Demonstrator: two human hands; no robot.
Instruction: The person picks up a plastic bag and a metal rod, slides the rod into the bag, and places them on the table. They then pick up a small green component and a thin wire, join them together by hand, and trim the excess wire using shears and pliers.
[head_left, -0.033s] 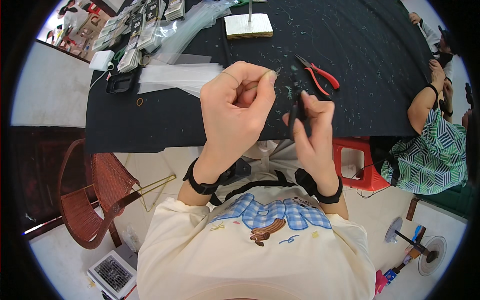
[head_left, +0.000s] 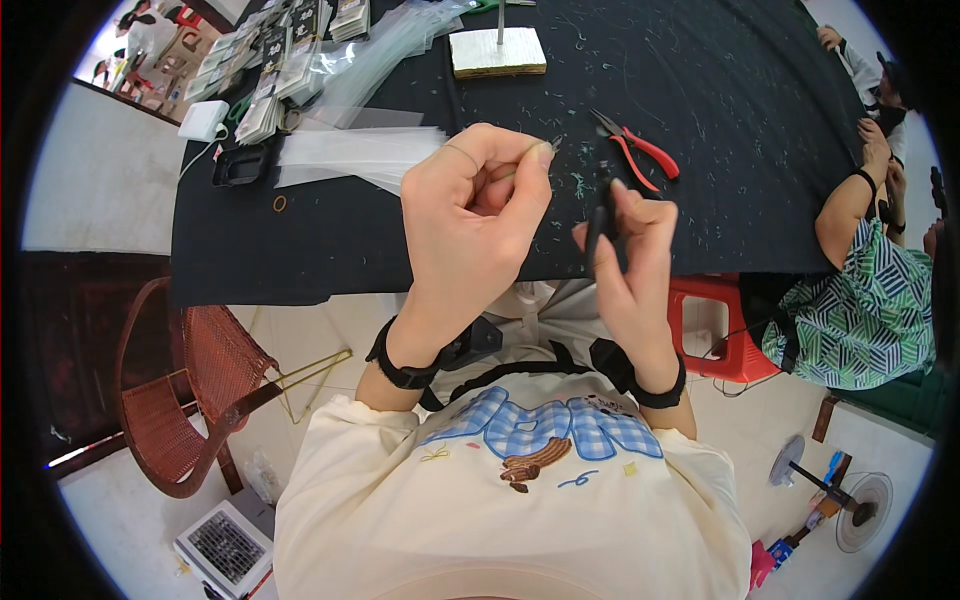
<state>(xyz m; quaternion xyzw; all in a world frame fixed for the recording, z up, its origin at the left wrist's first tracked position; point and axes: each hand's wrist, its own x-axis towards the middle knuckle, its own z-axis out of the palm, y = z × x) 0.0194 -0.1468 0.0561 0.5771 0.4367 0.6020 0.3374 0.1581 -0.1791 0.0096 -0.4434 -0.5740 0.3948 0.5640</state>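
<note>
Over the near part of the black-covered table (head_left: 740, 110), my left hand (head_left: 475, 205) is closed in a pinch. A thin, pale greenish wisp (head_left: 557, 144) pokes out at its thumb and fingertip; its kind is too small to make out. To the right, my right hand (head_left: 640, 250) grips a black-handled tool (head_left: 598, 228). Its far end points away from me and is smeared by motion, so I cannot tell which kind it is. Beyond my right hand lie red-handled pliers (head_left: 648, 152), jaws toward the far left.
Clear plastic sleeves (head_left: 350, 155) lie left of my left hand, with stacked packets (head_left: 262, 112) behind them. A white block (head_left: 497, 52) with an upright rod stands farther back. Small green clippings (head_left: 578, 184) dot the cloth. A person in a patterned garment (head_left: 860, 310) sits at right.
My right hand has shifted slightly to the right with the black-handled tool, away from my left hand. My left hand holds its place.
</note>
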